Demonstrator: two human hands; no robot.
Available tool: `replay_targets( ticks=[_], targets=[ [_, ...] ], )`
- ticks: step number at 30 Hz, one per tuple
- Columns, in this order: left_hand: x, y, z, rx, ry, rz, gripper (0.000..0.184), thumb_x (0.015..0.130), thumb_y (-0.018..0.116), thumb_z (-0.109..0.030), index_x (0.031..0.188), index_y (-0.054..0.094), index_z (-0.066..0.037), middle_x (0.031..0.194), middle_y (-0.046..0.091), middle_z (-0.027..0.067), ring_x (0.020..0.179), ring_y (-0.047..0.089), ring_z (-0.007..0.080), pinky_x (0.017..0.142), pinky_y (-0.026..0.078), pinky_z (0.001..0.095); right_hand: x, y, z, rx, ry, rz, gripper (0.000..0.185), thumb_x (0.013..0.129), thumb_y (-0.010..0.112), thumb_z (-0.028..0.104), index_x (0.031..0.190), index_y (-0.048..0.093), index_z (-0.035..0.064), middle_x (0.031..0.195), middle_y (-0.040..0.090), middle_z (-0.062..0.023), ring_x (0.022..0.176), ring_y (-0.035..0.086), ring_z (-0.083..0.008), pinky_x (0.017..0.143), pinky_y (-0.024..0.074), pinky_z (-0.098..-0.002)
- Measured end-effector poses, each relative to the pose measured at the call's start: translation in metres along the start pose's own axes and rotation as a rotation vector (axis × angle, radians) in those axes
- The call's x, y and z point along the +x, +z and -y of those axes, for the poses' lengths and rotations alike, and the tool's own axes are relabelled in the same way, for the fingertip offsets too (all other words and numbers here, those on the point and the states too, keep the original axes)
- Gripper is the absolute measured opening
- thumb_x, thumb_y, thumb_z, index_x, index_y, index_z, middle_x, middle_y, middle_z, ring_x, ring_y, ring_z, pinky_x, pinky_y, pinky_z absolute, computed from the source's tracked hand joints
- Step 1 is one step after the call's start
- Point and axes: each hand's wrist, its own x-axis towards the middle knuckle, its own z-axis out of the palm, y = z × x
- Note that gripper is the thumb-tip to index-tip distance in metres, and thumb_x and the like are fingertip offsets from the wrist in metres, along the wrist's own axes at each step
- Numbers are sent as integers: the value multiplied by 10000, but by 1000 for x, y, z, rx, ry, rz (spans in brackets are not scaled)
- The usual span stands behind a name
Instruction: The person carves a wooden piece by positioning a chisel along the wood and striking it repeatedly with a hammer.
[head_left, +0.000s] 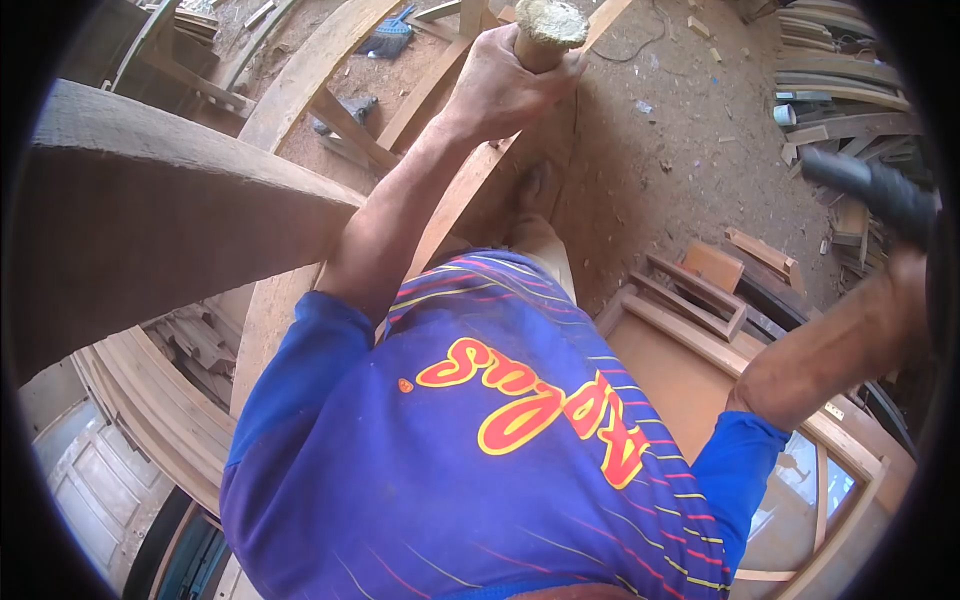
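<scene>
Large red lettering (545,405), edged in yellow, runs across the front of the blue-purple jersey (450,510), at the centre of the frame. Slanting and distorted by folds, it seems to include an A at its right end; the whole word cannot be read with certainty. Nothing else is legible.

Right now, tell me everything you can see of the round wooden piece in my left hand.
The round wooden piece looks like a stout brown rod or handle. Its broad end is pale, rough and battered-looking, spread wider than the shaft below. It is at the top edge of the view, that end turned up towards the camera. Your left hand grips it around the shaft, hiding the lower part, so I can't tell what its other end touches.
</scene>
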Motion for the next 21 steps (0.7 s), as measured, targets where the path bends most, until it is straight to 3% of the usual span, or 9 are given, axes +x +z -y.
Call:
replay_targets(
  ticks=[2, 5, 6, 8, 10, 14, 17, 19, 21],
  targets=[
    [-2, -1, -1, 4, 4, 0, 254, 914, 738, -300, 902, 680, -53, 725, 654, -9, 662, 604, 67, 611, 517, 303, -46, 30, -21, -345, -86, 324, 207, 1029, 603, 191, 1065, 578, -11, 713, 624, -73, 547, 529, -218, 534, 445, -355],
    [-7, -1, -2, 69, -11, -22, 263, 914, 740, -306, 889, 684, -51, 727, 660, -2, 677, 621, 71, 624, 526, 305, -85, 64, -11, -416, 135, 800, 194, 1029, 597, 178, 1037, 541, -7, 688, 641, -136, 544, 583, -317, 537, 472, -414],
    [-11, 4, 8, 14, 90, -76, 266, 913, 744, -304, 886, 689, -45, 724, 665, 1, 670, 630, 73, 618, 530, 301, -80, 60, -1, -425, 144, 778, 194, 1029, 597, 178, 1037, 541, -7, 688, 641, -136, 544, 583, -317, 537, 472, -414],
    [-6, 7, 10, -58, 206, -163, 270, 912, 748, -302, 883, 695, -39, 721, 669, 4, 662, 639, 74, 612, 534, 296, -61, 51, 11, -298, 303, 744, 176, 1009, 632, 205, 1032, 542, 54, 678, 570, -87, 588, 586, -168, 537, 401, -356],
    [-9, -1, -7, 23, -71, -33, 263, 908, 757, -287, 900, 706, -30, 717, 682, 6, 639, 651, 76, 593, 538, 283, -53, 22, 7, -610, 125, 607, 158, 1023, 592, 192, 1074, 590, 43, 685, 564, -14, 587, 554, -127, 533, 426, -323],
    [-10, 2, -10, 31, -46, -73, 243, 909, 762, -267, 892, 712, -30, 712, 688, 1, 622, 647, 73, 582, 544, 279, 26, -42, 22, 127, 263, 204, 263, 1027, 600, 256, 1215, 667, 83, 869, 658, -40, 768, 604, -176, 742, 502, -328],
    [-10, 3, -8, -3, -14, -81, 240, 912, 759, -267, 892, 715, -32, 714, 691, 3, 635, 650, 72, 582, 542, 281, 22, -28, 19, 53, 39, 70, 238, 1009, 627, 235, 1162, 639, 54, 895, 678, -102, 812, 656, -212, 714, 513, -370],
    [-11, 5, -4, -16, -18, -82, 238, 910, 759, -264, 907, 715, -30, 725, 696, 9, 641, 653, 76, 583, 543, 283, -28, 13, -6, -414, -14, 354, 229, 997, 646, 221, 1127, 620, 34, 912, 692, -143, 842, 691, -237, 695, 521, -399],
    [-6, 7, 15, -27, 6, -91, 237, 909, 759, -261, 923, 715, -29, 737, 702, 15, 647, 655, 80, 584, 544, 284, -66, 59, -1, -627, 270, 824, 230, 984, 664, 207, 1092, 602, 14, 930, 706, -184, 872, 726, -261, 676, 529, -427]
  ],
)
